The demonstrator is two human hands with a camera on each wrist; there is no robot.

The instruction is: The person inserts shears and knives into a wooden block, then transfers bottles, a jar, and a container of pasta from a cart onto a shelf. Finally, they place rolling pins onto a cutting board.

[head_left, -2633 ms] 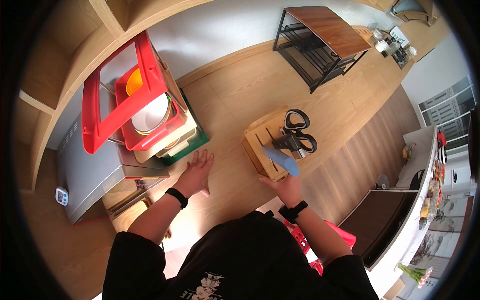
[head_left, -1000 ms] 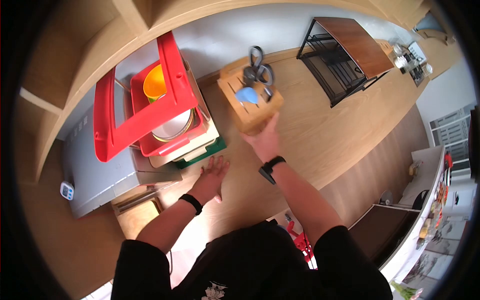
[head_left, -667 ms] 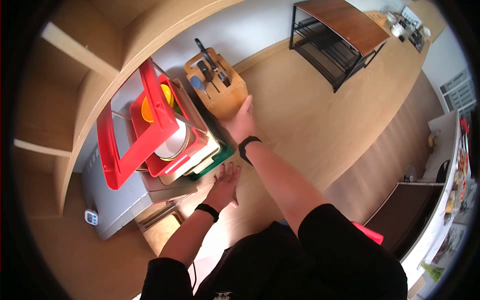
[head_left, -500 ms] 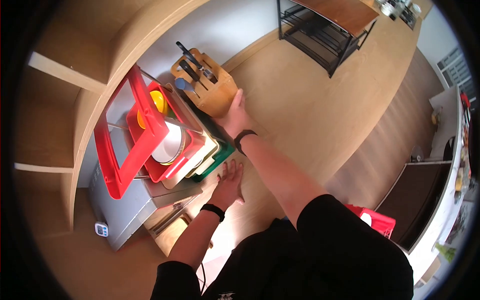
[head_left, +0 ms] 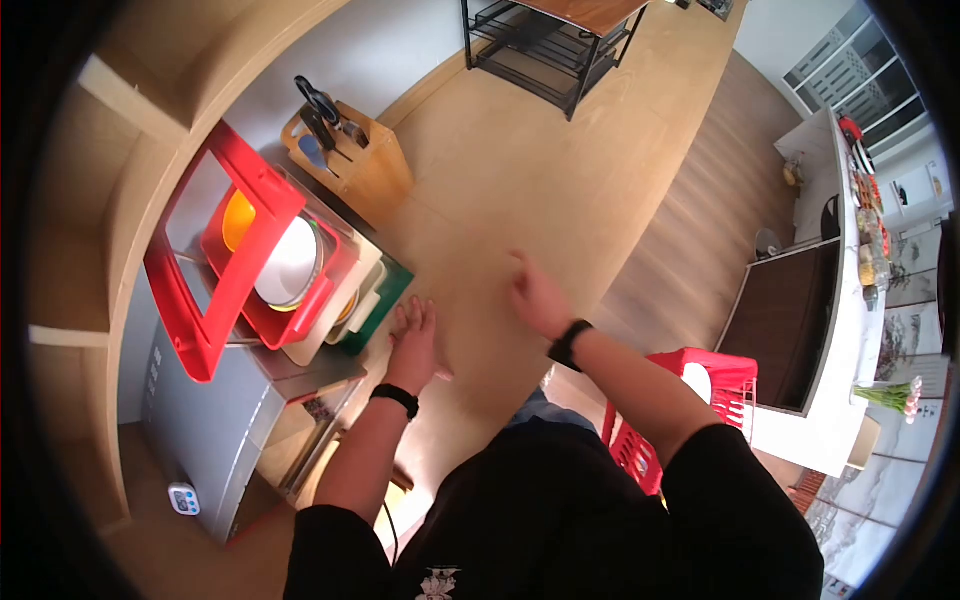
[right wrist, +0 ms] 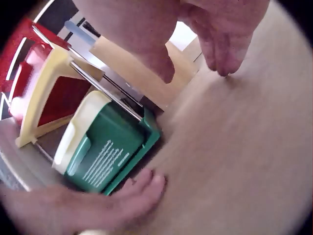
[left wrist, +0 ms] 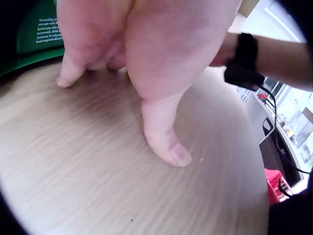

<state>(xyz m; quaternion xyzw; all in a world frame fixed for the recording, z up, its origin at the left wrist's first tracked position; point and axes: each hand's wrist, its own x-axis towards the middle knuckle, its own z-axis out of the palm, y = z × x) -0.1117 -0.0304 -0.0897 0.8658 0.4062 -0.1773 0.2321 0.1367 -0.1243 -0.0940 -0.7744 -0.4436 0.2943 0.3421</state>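
A wooden knife block (head_left: 375,175) stands by the wall, close beside the tiered red, cream and green rack (head_left: 225,250). Black-handled scissors (head_left: 318,100) and a blue-handled tool (head_left: 313,152) stick up from its top. My right hand (head_left: 540,300) is over the counter, apart from the block, with nothing in its loosely bent fingers. Flat on the wood near the rack's green base (head_left: 385,310) rests my left hand (head_left: 415,345), fingers spread and thumb out, as the left wrist view shows too. A white bowl (head_left: 290,265) and an orange bowl (head_left: 238,220) sit in the rack's red top basket.
A black wire rack with a brown top (head_left: 560,50) stands farther along the counter (head_left: 560,190). Left of the red rack are a grey box-shaped appliance (head_left: 210,430) and wooden shelves (head_left: 70,270). Below the counter edge is a red basket (head_left: 705,370).
My right hand carried the knife block from the counter's front to the wall beside the rack, let go and drew back to the right. My left hand stayed near the rack's base.
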